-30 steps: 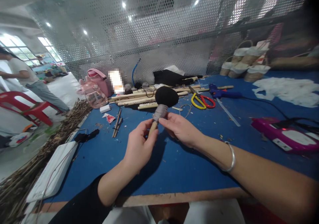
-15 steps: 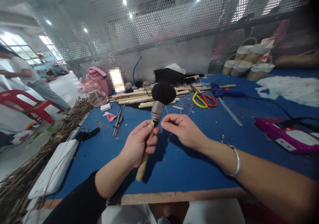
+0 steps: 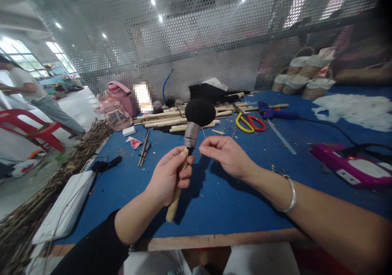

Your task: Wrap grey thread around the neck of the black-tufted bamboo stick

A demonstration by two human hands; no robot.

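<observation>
My left hand [image 3: 173, 173] is closed around a pale wooden stick [image 3: 174, 207], tilted with its top away from me. A round black cloth-like ball [image 3: 200, 112] tops the stick, and grey cord [image 3: 191, 135] is wound in several turns around the neck below it. Some black material shows between the winding and my left fingertips. Just right of the neck, my right hand [image 3: 225, 154] is closed in a pinch on what looks like the thin grey cord's loose length; the strand itself is barely visible. A silver bangle circles my right wrist.
Behind the ball lie wooden sticks [image 3: 165, 118], scissors [image 3: 250, 123] and a blue glue gun [image 3: 278, 112]. A purple power strip [image 3: 346, 165] is at right, a white power bank [image 3: 65, 205] at left. A pink bottle [image 3: 116, 111] stands farther back. A person [image 3: 30, 87] stands far left.
My right hand has drawn slightly away from the neck of the stick, widening the gap to my left hand. My left hand keeps its hold. The view has shifted slightly.
</observation>
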